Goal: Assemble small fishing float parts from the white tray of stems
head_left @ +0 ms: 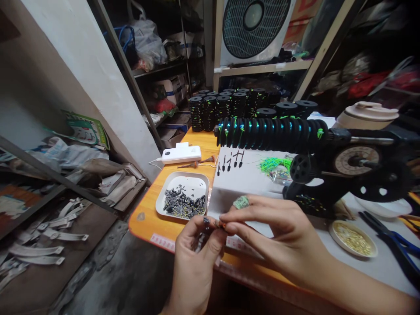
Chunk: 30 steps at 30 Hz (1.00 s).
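Near the table's front edge my left hand (201, 251) and my right hand (274, 223) meet fingertip to fingertip. Both pinch a tiny dark and orange piece (222, 224), mostly hidden by the fingers, so its kind is unclear. A dark wrap (206, 221) circles a left finger, and a green wrap (241, 202) covers a right fingertip. Just beyond the left hand sits a white tray (159, 205) with many small black, grey and yellow-tipped parts (183, 203). Several thin black pieces (229, 162) lie in a row on the white sheet (243, 177) behind the hands.
A black machine (357, 159) carries a horizontal ridged roller (272, 132) wound with green strands. Black spools (223, 107) stand behind it. Bright green strands (275, 165), a dish of gold bits (353, 238) and blue-handled pliers (393, 245) lie rightward. A white power bank (181, 154) sits at left.
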Available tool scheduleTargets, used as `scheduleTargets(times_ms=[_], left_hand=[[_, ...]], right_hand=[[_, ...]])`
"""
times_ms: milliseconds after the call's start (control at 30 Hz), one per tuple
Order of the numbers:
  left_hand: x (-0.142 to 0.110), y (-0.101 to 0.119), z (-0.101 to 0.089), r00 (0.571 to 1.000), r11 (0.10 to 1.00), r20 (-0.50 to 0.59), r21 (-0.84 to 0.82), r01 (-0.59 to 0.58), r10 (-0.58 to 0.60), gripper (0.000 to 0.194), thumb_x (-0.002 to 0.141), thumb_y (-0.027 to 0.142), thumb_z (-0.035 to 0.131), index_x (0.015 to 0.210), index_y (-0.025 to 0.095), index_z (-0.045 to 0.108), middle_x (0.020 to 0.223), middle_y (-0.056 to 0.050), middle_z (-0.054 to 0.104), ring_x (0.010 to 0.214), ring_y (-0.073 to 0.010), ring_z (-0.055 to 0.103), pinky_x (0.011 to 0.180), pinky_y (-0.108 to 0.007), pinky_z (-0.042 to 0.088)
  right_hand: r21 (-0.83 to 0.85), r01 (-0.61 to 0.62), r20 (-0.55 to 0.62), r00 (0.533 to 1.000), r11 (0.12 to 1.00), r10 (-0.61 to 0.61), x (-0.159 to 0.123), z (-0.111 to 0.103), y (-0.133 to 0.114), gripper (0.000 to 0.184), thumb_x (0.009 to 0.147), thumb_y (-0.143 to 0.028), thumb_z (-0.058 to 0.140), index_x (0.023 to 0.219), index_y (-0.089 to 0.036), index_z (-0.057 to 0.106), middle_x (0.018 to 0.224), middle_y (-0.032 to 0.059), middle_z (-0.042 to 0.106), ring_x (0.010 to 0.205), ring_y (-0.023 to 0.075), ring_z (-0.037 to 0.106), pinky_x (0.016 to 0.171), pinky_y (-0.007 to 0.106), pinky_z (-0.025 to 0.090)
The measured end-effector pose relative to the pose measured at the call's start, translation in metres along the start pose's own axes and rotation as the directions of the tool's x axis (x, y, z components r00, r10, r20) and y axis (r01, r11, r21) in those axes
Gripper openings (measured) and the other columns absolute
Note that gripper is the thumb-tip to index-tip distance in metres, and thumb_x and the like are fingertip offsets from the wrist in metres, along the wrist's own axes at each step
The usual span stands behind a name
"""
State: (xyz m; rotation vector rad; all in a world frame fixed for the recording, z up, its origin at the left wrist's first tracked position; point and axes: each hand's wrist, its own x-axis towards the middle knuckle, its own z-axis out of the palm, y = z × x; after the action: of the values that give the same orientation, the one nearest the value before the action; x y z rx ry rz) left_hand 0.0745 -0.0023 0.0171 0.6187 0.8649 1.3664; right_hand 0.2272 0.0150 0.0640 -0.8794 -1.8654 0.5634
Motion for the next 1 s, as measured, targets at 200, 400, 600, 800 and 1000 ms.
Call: scheduleTargets(times_ms=[200,400,600,800,1000], left_hand=[[-0.004,-0.001,0.006,0.986,0.988,-0.092,0.080,-0.134,0.141,0.023,0.067,0.028,0.091,0.074,0.019,0.070,0.077,0.001,0.069,0.073,-0.0115,0.065,0.070,-0.018,0.053],[-0.008,0.009,0.013,0.994,0.984,-0.024,-0.144,0.103,-0.108,0.032,0.066,0.027,0.092,0.090,0.015,0.075,0.066,0.002,0.065,0.044,0.0008,0.043,0.044,-0.008,0.035],[-0.006,0.018,0.007,0.988,0.968,-0.010,-0.201,0.149,-0.154,0.026,0.065,0.023,0.093,0.076,0.012,0.073,0.066,0.000,0.067,0.043,0.0028,0.038,0.044,-0.009,0.033],[-0.002,0.006,-0.001,0.999,0.996,-0.037,-0.087,-0.014,0.011,0.020,0.068,0.024,0.091,0.077,0.018,0.074,0.072,0.001,0.070,0.057,-0.0045,0.057,0.054,-0.012,0.047],[-0.005,-0.009,-0.001,0.978,0.975,-0.075,0.120,-0.187,0.197,0.018,0.074,0.031,0.086,0.080,0.019,0.073,0.075,0.001,0.069,0.066,-0.0077,0.062,0.062,-0.013,0.052]], right_hand=[[0.003,0.004,0.037,0.999,1.000,-0.004,-0.002,0.000,-0.002,0.011,0.091,-0.015,0.065,0.095,-0.016,0.075,0.072,0.0022,0.066,0.062,0.0119,0.057,0.055,0.023,0.043],[0.111,-0.108,0.039,0.994,0.988,0.105,0.004,-0.002,-0.003,0.014,0.089,-0.011,0.065,0.089,-0.018,0.078,0.072,-0.0006,0.070,0.065,0.0086,0.060,0.061,0.017,0.047],[0.150,-0.175,0.005,0.984,0.973,0.177,0.007,-0.004,0.000,0.013,0.087,-0.012,0.071,0.087,-0.021,0.080,0.076,-0.0010,0.075,0.067,0.0089,0.065,0.064,0.016,0.051],[0.066,-0.093,-0.015,0.995,0.993,0.095,0.002,0.000,-0.002,0.012,0.088,-0.014,0.071,0.091,-0.021,0.080,0.069,-0.0016,0.071,0.060,0.0084,0.060,0.057,0.017,0.047],[0.047,-0.083,-0.013,0.996,0.995,0.084,0.000,0.003,-0.005,0.011,0.089,-0.011,0.063,0.084,-0.014,0.073,0.072,0.0011,0.068,0.064,0.0089,0.061,0.059,0.018,0.047]])
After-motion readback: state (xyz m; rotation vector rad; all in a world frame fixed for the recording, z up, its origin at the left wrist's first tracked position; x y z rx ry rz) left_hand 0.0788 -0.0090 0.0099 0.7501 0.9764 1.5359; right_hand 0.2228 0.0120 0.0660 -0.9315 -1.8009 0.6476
